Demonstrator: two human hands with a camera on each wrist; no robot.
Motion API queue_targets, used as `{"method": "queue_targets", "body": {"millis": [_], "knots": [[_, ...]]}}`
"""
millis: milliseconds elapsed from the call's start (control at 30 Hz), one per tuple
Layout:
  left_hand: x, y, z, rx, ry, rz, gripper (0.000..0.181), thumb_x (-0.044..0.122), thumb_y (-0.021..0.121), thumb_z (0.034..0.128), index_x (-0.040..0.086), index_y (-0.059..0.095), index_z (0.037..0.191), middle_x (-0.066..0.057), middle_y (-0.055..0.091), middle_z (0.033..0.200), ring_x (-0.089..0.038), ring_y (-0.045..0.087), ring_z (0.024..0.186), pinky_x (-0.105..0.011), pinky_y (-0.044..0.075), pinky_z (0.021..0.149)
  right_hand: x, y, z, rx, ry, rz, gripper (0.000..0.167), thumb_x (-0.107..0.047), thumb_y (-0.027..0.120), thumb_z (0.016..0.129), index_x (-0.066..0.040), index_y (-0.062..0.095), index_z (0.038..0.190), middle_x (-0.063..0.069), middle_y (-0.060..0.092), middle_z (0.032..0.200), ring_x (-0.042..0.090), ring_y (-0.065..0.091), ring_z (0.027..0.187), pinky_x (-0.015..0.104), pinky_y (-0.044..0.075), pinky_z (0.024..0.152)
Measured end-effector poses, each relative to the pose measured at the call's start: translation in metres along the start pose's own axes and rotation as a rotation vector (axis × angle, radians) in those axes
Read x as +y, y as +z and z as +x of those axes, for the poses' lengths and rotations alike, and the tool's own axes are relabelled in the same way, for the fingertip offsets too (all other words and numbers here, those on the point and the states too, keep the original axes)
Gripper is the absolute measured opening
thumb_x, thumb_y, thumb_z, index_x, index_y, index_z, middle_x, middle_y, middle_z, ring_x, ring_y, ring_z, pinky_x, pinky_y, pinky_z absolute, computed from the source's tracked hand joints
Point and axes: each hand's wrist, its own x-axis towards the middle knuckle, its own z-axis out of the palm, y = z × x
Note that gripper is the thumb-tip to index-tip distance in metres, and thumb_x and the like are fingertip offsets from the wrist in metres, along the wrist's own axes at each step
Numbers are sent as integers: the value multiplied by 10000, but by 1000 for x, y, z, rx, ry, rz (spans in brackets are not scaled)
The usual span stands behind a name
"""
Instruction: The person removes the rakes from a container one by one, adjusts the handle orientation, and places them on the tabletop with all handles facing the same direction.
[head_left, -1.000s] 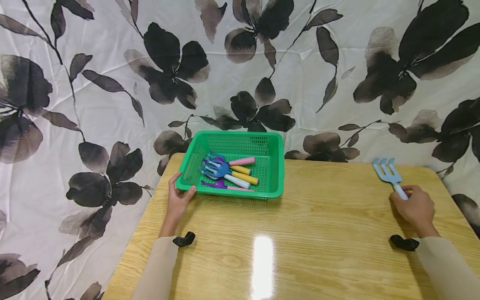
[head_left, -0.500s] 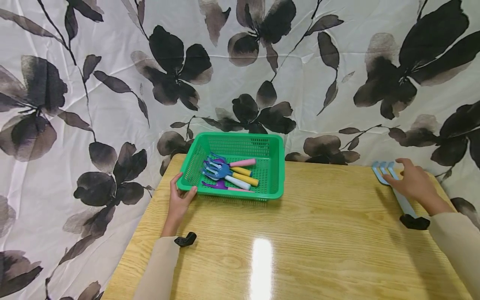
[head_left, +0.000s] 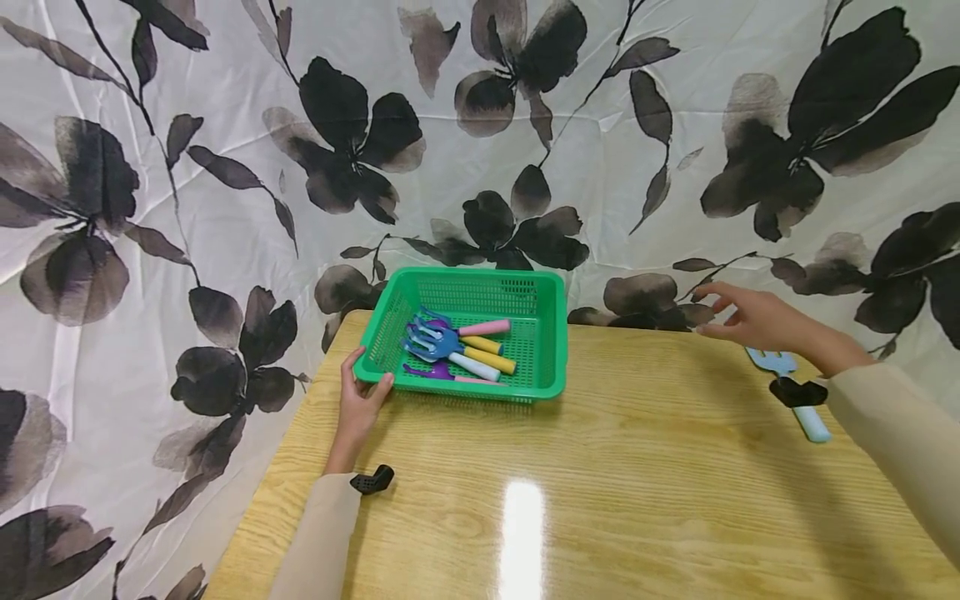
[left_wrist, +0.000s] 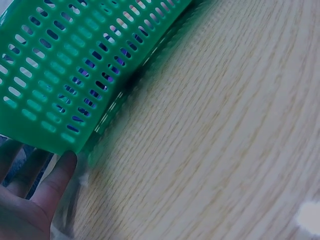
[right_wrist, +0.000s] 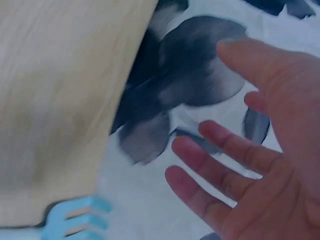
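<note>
The left hand (head_left: 362, 408) holds the near left corner of a green basket (head_left: 553, 333), thumb on the front side and fingers round the left side. In the left wrist view, the thumb of that hand (left_wrist: 35, 200) lies against the perforated basket (left_wrist: 30, 132). Inside are several small rakes or forks with pink, yellow and pale blue handles (head_left: 474, 365). The right hand (head_left: 765, 321) hovers over the table's back edge, fingers spread and holding nothing. A light blue fork (head_left: 813, 425) lies on the table beneath the right wrist; its tines (right_wrist: 80, 217) show in the right wrist view.
The wooden table (head_left: 630, 467) has its back edge against a floral cloth (head_left: 247, 108). Each wrist wears a black device, the left one (head_left: 372, 480) above the table front and the right one (head_left: 798, 392) partly covering the fork.
The right hand has let go of the light blue fork, risen and moved left. The fork's handle lies on the table. The left hand and basket have stayed in place.
</note>
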Motion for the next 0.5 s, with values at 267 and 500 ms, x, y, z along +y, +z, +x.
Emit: {"method": "queue_targets", "body": {"millis": [267,500], "knots": [[3,0,2,12,-10,23,748,98,665,1006,122,217,1605,-340,399,1512,-375,480,1305,-163,504,874,-50,-8,42,48,-114,50,697,-328,753,960,-87,425,1527,278,615,1332,409,678,1070,585,538,844],[2,0,-2,34,-22,52,742,114,669,1004,118,231,1603,-340,417,1495,-213,531,1188,-175,514,856,-83,-1,79,80,-162,145,717,-312,769,947,-158,413,1550,219,587,1396,418,648,1146,597,519,924]]}}
